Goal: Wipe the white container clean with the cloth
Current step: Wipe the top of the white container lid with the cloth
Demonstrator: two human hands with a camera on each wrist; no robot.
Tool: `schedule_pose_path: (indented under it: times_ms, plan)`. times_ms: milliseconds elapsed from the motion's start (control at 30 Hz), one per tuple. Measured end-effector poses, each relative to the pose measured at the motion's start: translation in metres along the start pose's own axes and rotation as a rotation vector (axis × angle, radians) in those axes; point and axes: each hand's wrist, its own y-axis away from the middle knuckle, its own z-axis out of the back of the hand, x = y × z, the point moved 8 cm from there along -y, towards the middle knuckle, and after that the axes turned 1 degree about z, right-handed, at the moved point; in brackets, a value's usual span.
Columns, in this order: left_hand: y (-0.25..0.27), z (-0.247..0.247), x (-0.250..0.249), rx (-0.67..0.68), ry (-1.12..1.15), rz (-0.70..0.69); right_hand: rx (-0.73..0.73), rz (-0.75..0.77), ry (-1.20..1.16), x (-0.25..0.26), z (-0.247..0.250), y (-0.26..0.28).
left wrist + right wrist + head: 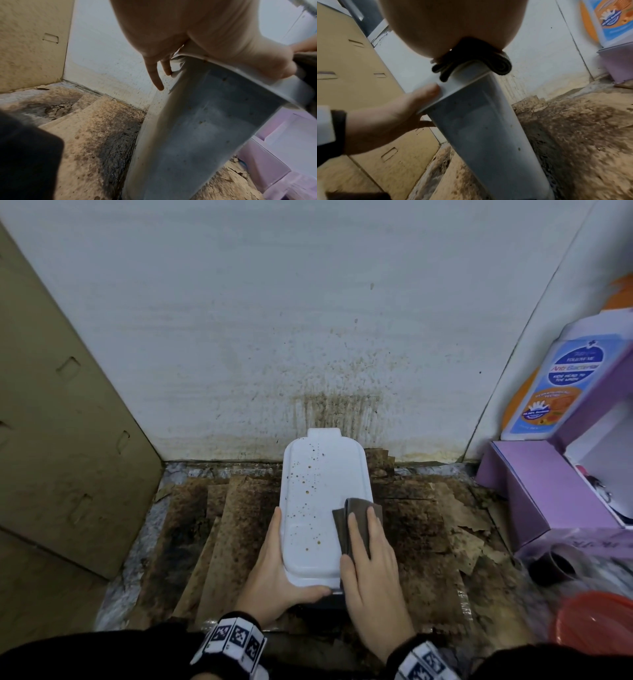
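Note:
The white container [322,501] stands on stained paper by the wall, its lid dotted with brown specks. My left hand [277,563] grips its near left corner, thumb across the near rim and fingers along the left side. A folded grey-brown cloth [356,522] lies on the near right part of the lid. My right hand [370,556] presses flat on it with straight fingers. The left wrist view shows the container's speckled side [197,135] under my left hand [171,40]. In the right wrist view the cloth [471,63] bunches over the rim above the container wall [488,135].
Stained brown paper sheets [428,542] cover the floor, and the wall [335,405] behind is splattered. Cardboard [61,405] leans at the left. On the right are a purple box [548,491], a wash bottle [555,385], a dark cup [551,566] and a red bowl [596,625].

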Motion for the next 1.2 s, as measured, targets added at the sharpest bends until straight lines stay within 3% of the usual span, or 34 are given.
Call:
schedule_pose_path:
  times_ms: [200, 433, 600, 767, 967, 1200]
  plan:
    - [-0.003, 0.001, 0.000, 0.005, 0.007, 0.014, 0.053, 0.031, 0.088, 0.003, 0.003, -0.007]
    - [-0.005, 0.001, -0.001, 0.013, 0.012, -0.003, 0.300, 0.035, 0.136, -0.024, 0.004, -0.083]
    - [-0.004, 0.001, -0.006, 0.008, 0.025, -0.017, 0.313, 0.008, 0.115, -0.029, -0.001, -0.109]
    - [-0.004, 0.002, -0.003, -0.005, -0.009, -0.015, 0.207, -0.011, -0.011, -0.023, 0.002, -0.085]
    - [-0.003, 0.001, 0.003, -0.017, -0.013, 0.004, -0.108, -0.036, -0.097, -0.007, 0.004, -0.013]
    - [-0.005, 0.000, 0.001, 0.011, 0.033, 0.005, -0.210, -0.019, -0.057, -0.003, 0.003, -0.007]
